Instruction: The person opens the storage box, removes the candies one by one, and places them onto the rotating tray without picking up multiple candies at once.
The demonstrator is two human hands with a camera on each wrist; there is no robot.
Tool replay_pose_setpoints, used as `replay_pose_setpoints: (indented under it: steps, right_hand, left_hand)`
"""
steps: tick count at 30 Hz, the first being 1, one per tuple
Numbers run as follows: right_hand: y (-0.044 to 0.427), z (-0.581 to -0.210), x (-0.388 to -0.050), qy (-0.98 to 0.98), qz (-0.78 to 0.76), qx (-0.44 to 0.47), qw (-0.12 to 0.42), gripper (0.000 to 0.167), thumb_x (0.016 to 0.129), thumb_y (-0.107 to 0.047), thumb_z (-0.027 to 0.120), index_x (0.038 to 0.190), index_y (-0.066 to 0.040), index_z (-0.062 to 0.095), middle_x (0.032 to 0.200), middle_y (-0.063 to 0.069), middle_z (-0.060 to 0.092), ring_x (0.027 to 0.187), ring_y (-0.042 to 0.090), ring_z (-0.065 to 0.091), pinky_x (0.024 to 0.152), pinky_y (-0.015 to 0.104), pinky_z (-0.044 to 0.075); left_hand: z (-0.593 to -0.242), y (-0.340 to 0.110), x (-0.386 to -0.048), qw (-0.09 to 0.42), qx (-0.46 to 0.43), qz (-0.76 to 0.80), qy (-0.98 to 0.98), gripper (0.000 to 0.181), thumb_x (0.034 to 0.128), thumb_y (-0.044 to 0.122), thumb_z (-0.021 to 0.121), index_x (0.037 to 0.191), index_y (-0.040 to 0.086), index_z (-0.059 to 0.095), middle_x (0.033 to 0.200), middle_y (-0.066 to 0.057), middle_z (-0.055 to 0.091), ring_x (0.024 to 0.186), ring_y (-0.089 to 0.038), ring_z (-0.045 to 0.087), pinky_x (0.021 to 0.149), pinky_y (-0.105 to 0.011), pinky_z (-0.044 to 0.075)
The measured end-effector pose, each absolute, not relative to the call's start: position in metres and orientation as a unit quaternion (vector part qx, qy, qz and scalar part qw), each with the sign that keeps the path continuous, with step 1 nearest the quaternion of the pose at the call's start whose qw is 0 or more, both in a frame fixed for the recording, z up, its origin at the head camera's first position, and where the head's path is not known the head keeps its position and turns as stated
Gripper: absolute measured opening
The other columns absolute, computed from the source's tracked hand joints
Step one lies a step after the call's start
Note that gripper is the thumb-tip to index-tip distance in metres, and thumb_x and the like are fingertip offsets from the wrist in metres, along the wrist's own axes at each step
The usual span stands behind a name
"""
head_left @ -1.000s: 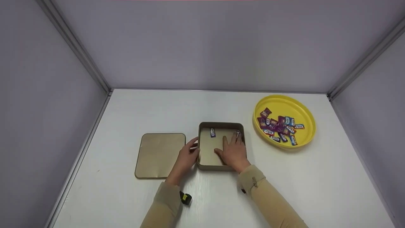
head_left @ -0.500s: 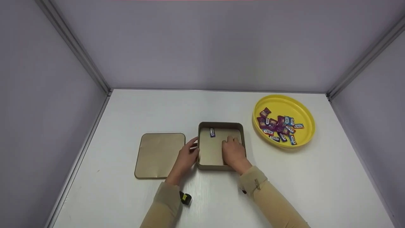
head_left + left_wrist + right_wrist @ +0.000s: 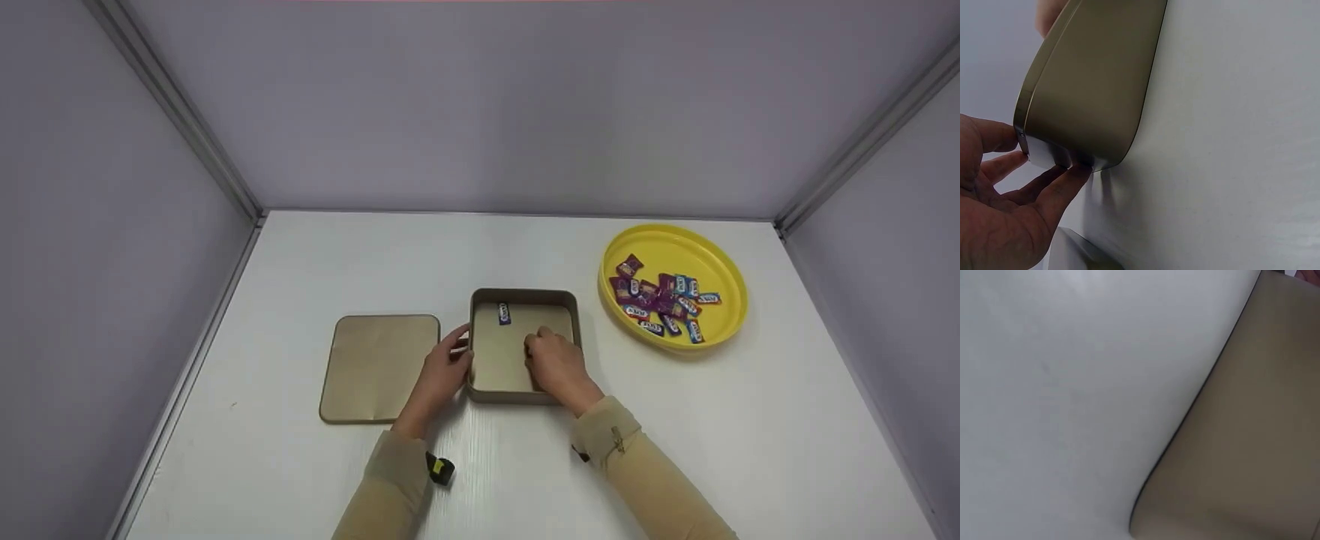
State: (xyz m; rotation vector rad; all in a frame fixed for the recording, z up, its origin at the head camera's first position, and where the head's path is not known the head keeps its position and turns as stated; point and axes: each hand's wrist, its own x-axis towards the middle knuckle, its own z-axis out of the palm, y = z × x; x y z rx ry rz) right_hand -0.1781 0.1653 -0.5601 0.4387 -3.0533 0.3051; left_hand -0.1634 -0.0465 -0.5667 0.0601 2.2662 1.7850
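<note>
A square gold tin [image 3: 525, 398] stands uncovered on the white table, with one small blue-wrapped candy [image 3: 504, 313] at its far left inside. My right hand [image 3: 556, 366] is inside the tin at the right, its fingers curled down around a wrapped candy that the hand hides. The right wrist view catches only the tin's outer wall [image 3: 1241, 439] and the table. My left hand [image 3: 441, 373] touches the tin's left side from outside. In the left wrist view, the left fingers [image 3: 1064, 191] lie fairly straight, their tips against the tin's wall [image 3: 1089, 95].
The tin's square lid [image 3: 381, 367] lies flat to the left, beside the left hand. A round yellow tray [image 3: 709, 262] with several purple, blue and red wrapped candies [image 3: 664, 300] stands at the back right. Grey walls enclose the table [image 3: 360, 255] at the back and sides.
My right hand's spread fingers have curled and drawn slightly back toward me. The candy under its fingertips at the tin's far right corner is now out of sight. The left hand stays put.
</note>
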Motion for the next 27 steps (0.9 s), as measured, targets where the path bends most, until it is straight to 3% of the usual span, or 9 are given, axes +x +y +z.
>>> replay_pose_setpoints:
  steps: [6, 20, 27]
  right_hand:
    - [0.167, -0.559, -0.176, -0.983, 0.111, 0.147, 0.019, 0.012, 0.084, -0.013, 0.078, 0.088, -0.008, 0.068, 0.080, 0.005, 0.059, 0.072, 0.025, 0.062, 0.058, 0.042, 0.052]
    - [0.178, -0.537, -0.173, -0.973, 0.207, 0.105, -0.010, 0.022, 0.092, -0.028, 0.071, 0.101, -0.008, 0.071, 0.093, 0.004, 0.066, 0.083, 0.021, 0.064, 0.070, 0.041, 0.053]
    - [0.204, -0.522, -0.178, -0.970, 0.229, 0.074, 0.023, 0.025, 0.095, -0.026, 0.067, 0.110, -0.006, 0.069, 0.097, 0.007, 0.065, 0.086, 0.024, 0.062, 0.073, 0.043, 0.051]
  left_hand:
    - [-0.568, -0.046, -0.165, 0.122, 0.021, 0.610, 0.782, 0.050, 0.1017, 0.008, 0.050, 0.150, 0.011, 0.040, 0.138, -0.019, 0.052, 0.126, -0.032, 0.051, 0.093, -0.039, 0.049]
    - [-0.567, -0.048, -0.164, 0.126, 0.023, 0.605, 0.786, 0.050, 0.1022, 0.009, 0.051, 0.151, 0.013, 0.039, 0.139, -0.018, 0.051, 0.123, -0.031, 0.053, 0.086, -0.036, 0.051]
    - [-0.567, -0.048, -0.164, 0.120, 0.038, 0.605, 0.786, 0.049, 0.1018, 0.007, 0.050, 0.150, 0.009, 0.040, 0.139, -0.021, 0.051, 0.122, -0.034, 0.054, 0.089, -0.039, 0.050]
